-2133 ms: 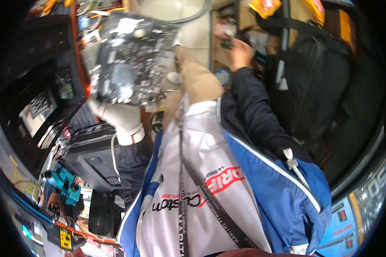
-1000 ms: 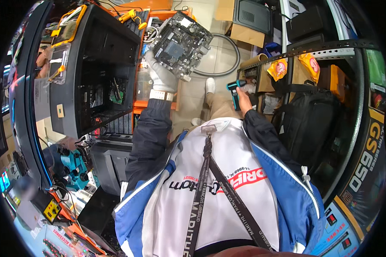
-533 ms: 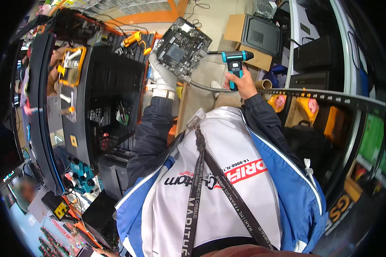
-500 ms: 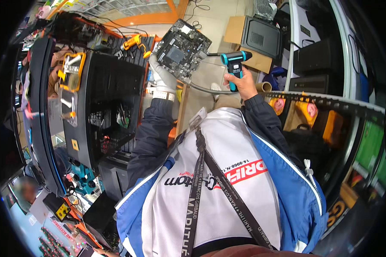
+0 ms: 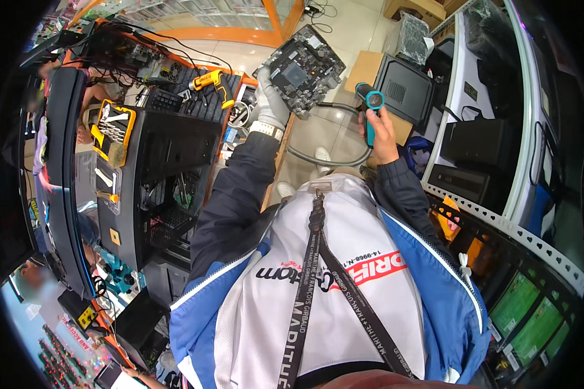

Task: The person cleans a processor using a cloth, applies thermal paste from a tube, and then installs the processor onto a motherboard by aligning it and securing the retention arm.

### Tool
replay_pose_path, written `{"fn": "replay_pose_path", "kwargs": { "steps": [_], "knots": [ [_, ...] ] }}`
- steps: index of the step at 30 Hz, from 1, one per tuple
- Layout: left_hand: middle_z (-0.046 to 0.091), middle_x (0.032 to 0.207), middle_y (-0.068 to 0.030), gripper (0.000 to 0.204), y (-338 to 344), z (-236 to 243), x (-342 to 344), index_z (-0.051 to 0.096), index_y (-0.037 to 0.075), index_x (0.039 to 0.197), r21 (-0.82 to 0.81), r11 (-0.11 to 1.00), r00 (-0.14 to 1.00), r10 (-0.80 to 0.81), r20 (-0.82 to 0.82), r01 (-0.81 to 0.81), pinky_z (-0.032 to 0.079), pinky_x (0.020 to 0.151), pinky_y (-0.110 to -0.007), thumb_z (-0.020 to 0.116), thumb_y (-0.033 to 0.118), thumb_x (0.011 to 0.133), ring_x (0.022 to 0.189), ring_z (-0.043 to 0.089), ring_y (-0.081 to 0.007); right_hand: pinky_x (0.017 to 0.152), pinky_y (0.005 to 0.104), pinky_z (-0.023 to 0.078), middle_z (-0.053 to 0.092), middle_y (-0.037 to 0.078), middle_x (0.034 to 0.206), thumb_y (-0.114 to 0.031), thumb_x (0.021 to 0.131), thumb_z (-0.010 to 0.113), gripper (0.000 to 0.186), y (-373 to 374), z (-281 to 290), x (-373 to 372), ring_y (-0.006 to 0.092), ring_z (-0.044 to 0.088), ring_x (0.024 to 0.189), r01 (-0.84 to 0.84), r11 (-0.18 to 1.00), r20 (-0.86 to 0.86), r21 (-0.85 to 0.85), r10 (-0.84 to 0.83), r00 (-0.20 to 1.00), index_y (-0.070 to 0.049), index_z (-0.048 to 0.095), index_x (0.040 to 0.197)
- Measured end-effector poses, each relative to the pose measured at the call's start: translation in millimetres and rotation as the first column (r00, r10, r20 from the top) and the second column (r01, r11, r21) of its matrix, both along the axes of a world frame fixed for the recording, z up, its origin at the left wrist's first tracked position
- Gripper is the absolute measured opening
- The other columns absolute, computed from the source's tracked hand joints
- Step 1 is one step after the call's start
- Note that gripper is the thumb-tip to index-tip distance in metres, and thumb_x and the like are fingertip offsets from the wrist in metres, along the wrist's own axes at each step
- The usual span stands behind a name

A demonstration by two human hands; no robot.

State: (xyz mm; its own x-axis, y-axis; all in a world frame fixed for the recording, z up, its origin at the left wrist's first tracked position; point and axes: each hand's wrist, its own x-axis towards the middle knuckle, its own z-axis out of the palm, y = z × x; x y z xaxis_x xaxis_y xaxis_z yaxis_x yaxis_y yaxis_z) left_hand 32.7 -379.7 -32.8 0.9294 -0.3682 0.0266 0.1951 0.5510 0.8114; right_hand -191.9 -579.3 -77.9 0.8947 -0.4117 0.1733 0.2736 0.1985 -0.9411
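A black motherboard (image 5: pixel 301 68) with a square socket is held up at the top middle in my left hand (image 5: pixel 268 100), which wears a light grey glove and is closed on the board's lower-left edge. To its right, my right hand (image 5: pixel 380 136) is bare and wrapped round a teal-and-black pistol-shaped handheld blower (image 5: pixel 372 98), whose round end faces up toward me. The blower is apart from the board. A thick grey hose (image 5: pixel 331 157) loops below both, over the tiled floor near my feet.
Left are a black computer case (image 5: pixel 162 133), a yellow power tool (image 5: pixel 211 82), a toolkit (image 5: pixel 113 123) and other people partly visible. Right are a cardboard box (image 5: pixel 363 65) holding a black case panel (image 5: pixel 399 87) and metal shelving (image 5: pixel 506 214) with computer units. A glass display cabinet (image 5: pixel 227 16) spans the top.
I have raised the board farther up and right. My right hand came up from low beside the shelf with the blower and has now turned it, so its end faces upward toward me.
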Motion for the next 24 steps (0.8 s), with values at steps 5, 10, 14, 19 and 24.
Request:
{"fn": "replay_pose_path", "kwargs": {
  "steps": [5, 10, 14, 19, 24],
  "knots": [
    [0.073, 0.136, -0.0104, 0.061, -38.7, 8.8, 12.4, 0.066, 0.011, 0.141, -0.098, 0.992, 0.996, -0.085, -0.007, 0.084, 0.060, 0.103, -0.045, 0.045, 0.059, 0.109, 0.117, 0.072, -0.0282, 0.069, 0.0312, 0.050, 0.066, 0.008, 0.104, -0.036, 0.113, 0.061, 0.039, 10.8, 34.3, 9.8, 0.0150, 0.060, 0.076, -0.144, 0.911, 0.077, 0.385, 0.124, 0.989, -0.011, 0.053, 0.143],
    [0.072, 0.139, -0.0112, 0.061, -66.9, 9.1, 30.9, 0.066, 0.012, 0.143, -0.138, 0.965, 0.973, -0.228, -0.033, 0.222, 0.058, 0.107, -0.045, 0.042, 0.058, 0.110, 0.124, 0.071, -0.0282, 0.072, 0.0336, 0.050, 0.065, 0.011, 0.108, -0.032, 0.114, 0.062, 0.032, 1.0, 40.2, 38.2, 0.0185, 0.060, 0.079, -0.254, 0.864, 0.144, 0.435, 0.212, 0.967, -0.012, 0.052, 0.136],
    [0.072, 0.139, -0.0117, 0.062, -93.9, 19.0, 22.1, 0.064, 0.012, 0.144, -0.100, 0.943, 0.946, -0.323, -0.042, 0.317, 0.059, 0.107, -0.046, 0.042, 0.058, 0.110, 0.123, 0.071, -0.0288, 0.068, 0.0315, 0.052, 0.066, 0.005, 0.104, -0.031, 0.110, 0.069, 0.036, -20.8, 33.5, 61.1, 0.0160, 0.063, 0.078, -0.223, 0.818, 0.102, 0.530, 0.200, 0.974, -0.016, 0.056, 0.139],
    [0.072, 0.139, -0.0126, 0.061, -102.8, 14.9, 43.5, 0.062, 0.012, 0.146, -0.066, 0.929, 0.931, -0.364, 0.014, 0.364, 0.060, 0.104, -0.047, 0.040, 0.057, 0.111, 0.122, 0.072, -0.0291, 0.069, 0.0323, 0.053, 0.067, 0.005, 0.104, -0.033, 0.107, 0.073, 0.026, -30.1, 40.7, 84.1, 0.0169, 0.063, 0.077, -0.226, 0.771, 0.083, 0.595, 0.221, 0.972, -0.019, 0.057, 0.122],
    [0.076, 0.131, -0.0142, 0.063, -119.9, 10.3, 39.1, 0.065, 0.008, 0.142, -0.017, 0.923, 0.924, -0.384, 0.004, 0.384, 0.064, 0.095, -0.044, 0.037, 0.056, 0.112, 0.110, 0.077, -0.0292, 0.069, 0.0328, 0.053, 0.066, 0.006, 0.104, -0.031, 0.108, 0.073, 0.027, -38.8, 39.1, 84.3, 0.0173, 0.063, 0.079, -0.246, 0.769, 0.097, 0.591, 0.235, 0.967, -0.018, 0.053, 0.121]
  ]
}}
